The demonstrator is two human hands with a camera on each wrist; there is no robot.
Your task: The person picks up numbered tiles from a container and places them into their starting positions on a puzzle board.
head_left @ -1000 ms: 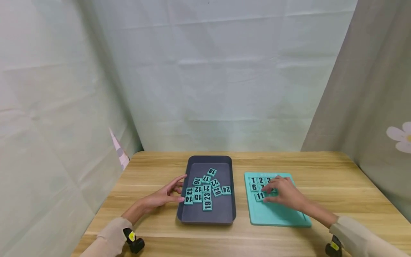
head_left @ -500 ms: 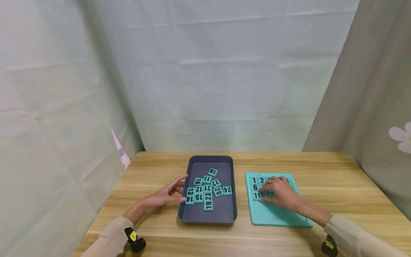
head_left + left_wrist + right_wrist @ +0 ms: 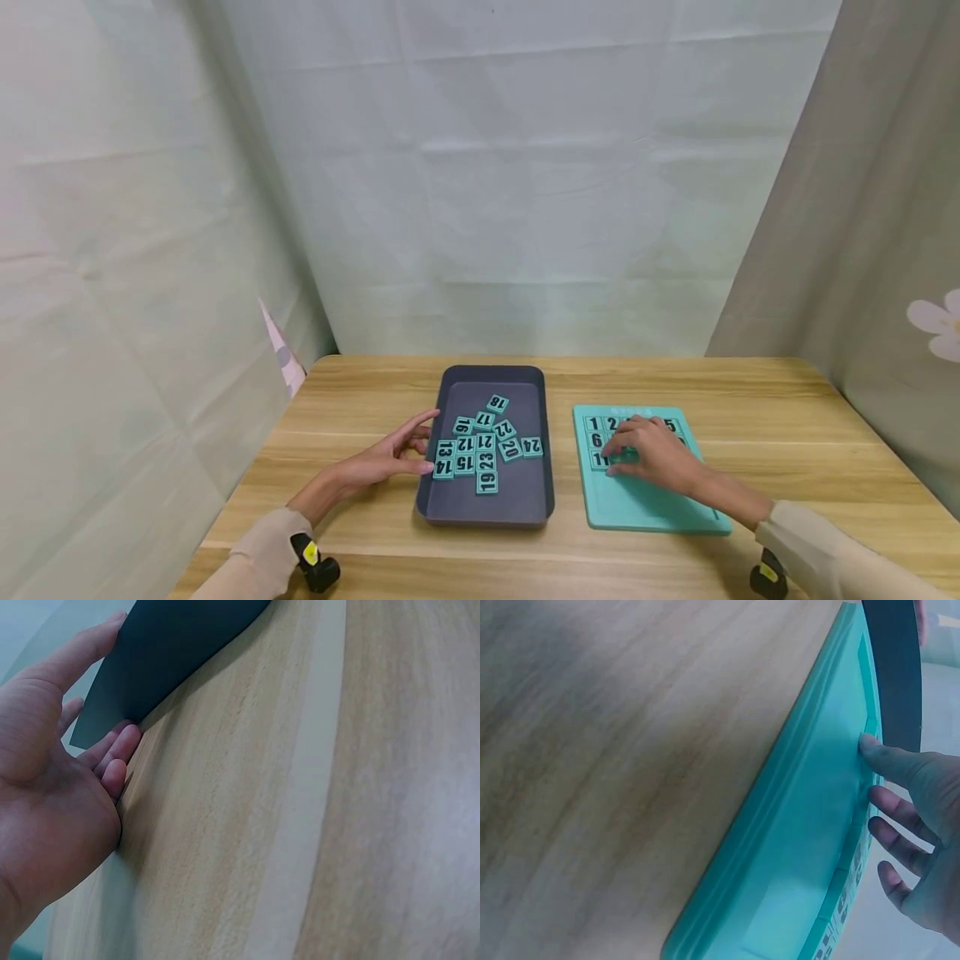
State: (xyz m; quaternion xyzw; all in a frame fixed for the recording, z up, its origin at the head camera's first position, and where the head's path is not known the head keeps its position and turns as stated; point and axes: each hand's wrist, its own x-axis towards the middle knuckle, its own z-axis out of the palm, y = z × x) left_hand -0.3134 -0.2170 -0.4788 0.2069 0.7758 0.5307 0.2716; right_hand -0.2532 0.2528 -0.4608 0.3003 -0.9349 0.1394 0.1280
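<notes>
My left hand point(image 3: 378, 462) rests against the left side of a dark grey tray point(image 3: 517, 508). Its thumb and index finger reach the rim, while the other fingers bend near the outer wall point(image 3: 161, 675). Several turquoise number tiles lie in that tray, among them the 14 tile point(image 3: 443, 468) and the 24 tile point(image 3: 532, 447). Over a turquoise puzzle board point(image 3: 637, 508), my right hand point(image 3: 660, 457) pinches the number 11 tile point(image 3: 597, 460), which sits in line under the 6 tile point(image 3: 596, 440). The hand partly covers that tile and hides others in the rows above.
A wooden table point(image 3: 360, 533) bears both tray and board, with a strip of wood between them. Pale curtains point(image 3: 540, 208) hang behind and at the sides. Each wrist wears a small black camera point(image 3: 318, 571).
My right hand has moved slightly left and brought the number 11 tile from a tilted position into line under the 6. The left hand stays at the tray.
</notes>
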